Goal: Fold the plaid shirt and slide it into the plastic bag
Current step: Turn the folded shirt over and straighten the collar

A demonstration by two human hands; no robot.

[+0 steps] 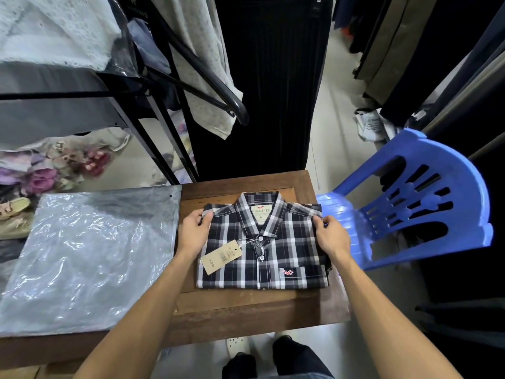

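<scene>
Your plaid shirt (pixel 273 242) lies folded flat on the wooden counter (pixel 246 305), collar away from you, buttons up, a tan price tag (pixel 221 257) resting on its left front. Your left hand (pixel 194 231) grips the shirt's left shoulder edge: the thumb lies on top of the cloth near the collar and the fingers (pixel 191 216) curl around the fold. Your right hand (pixel 332 235) grips the right shoulder edge in the same way, thumb on the plaid, fingers wrapped over the side. So the shirt sits between your two hands, held at both upper corners, its lower edge nearest you lying free on the wood.

The plastic bag (pixel 87 258) lies flat and crinkled on the counter to your left, just beside the shirt, its right edge close to your left wrist. A blue plastic chair (pixel 426 198) stands just beside the counter's right side. A black clothes rack (pixel 191 77) with hanging garments stands beyond the bag.
</scene>
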